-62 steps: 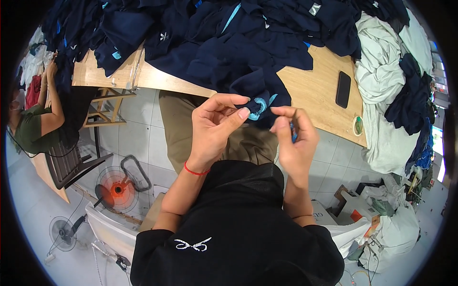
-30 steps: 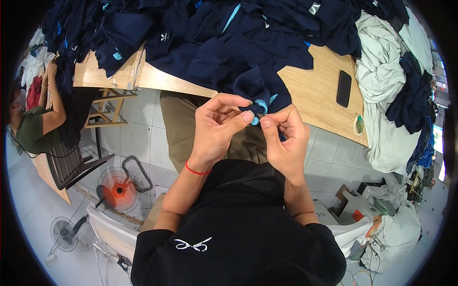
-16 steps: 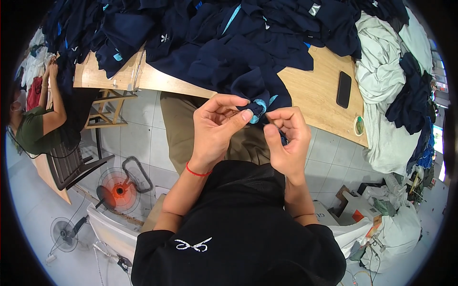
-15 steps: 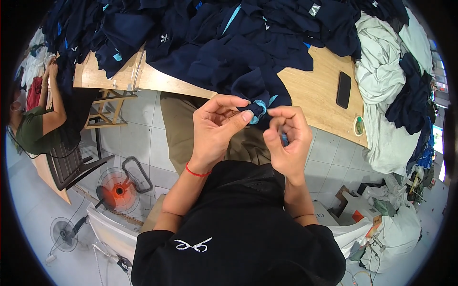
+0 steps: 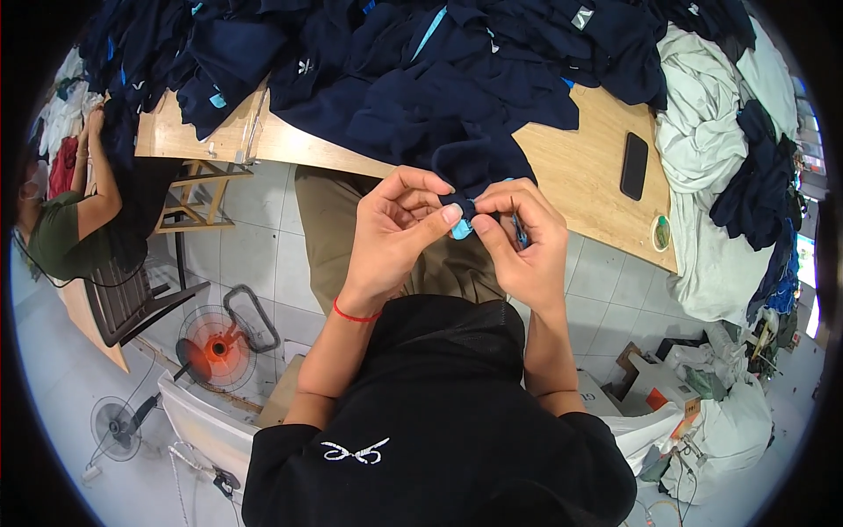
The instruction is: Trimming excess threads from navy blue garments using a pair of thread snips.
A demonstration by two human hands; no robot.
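Observation:
A navy garment (image 5: pixel 479 160) hangs off the near table edge toward me. My left hand (image 5: pixel 393 227) pinches its gathered edge between thumb and fingers, where a bit of light-blue trim (image 5: pixel 462 229) shows. My right hand (image 5: pixel 533 250) meets it there, thumb and forefinger closed at the same edge. Tucked within the right fingers is a small blue and dark object (image 5: pixel 520 232), perhaps thread snips; most of it is hidden.
Navy garments (image 5: pixel 351 61) are heaped over the wooden table (image 5: pixel 597 193). A black phone (image 5: pixel 634 167) and a small round dish (image 5: pixel 661 233) lie at right, beside pale cloth (image 5: pixel 698 114). Floor fans (image 5: pixel 218 348) stand lower left. A person (image 5: pixel 79 206) works at far left.
My right hand has moved left and slightly up, its thumb and forefinger closing at the cloth edge. The light-blue trim has turned and shows less. My left hand keeps its pinch.

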